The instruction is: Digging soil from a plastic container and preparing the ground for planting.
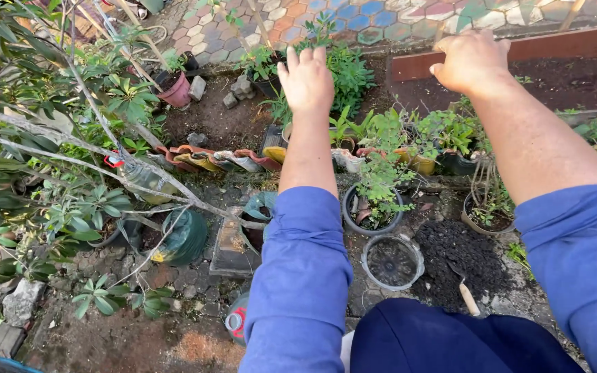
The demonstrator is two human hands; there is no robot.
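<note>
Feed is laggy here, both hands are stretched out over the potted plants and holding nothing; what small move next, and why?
Probably lower the left hand onto the leafy plant right below it. Both it and the right hand are empty, fingers loose, hovering above the greenery, while the empty pot, the soil pile and the trowel lie nearer the body.

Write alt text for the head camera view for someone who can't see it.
Seen from above, a person in blue sleeves stretches both bare hands, left hand and right hand, out over a garden bed of small potted plants. Below sit an empty clear pot and a pile of dark soil with a trowel.
</note>
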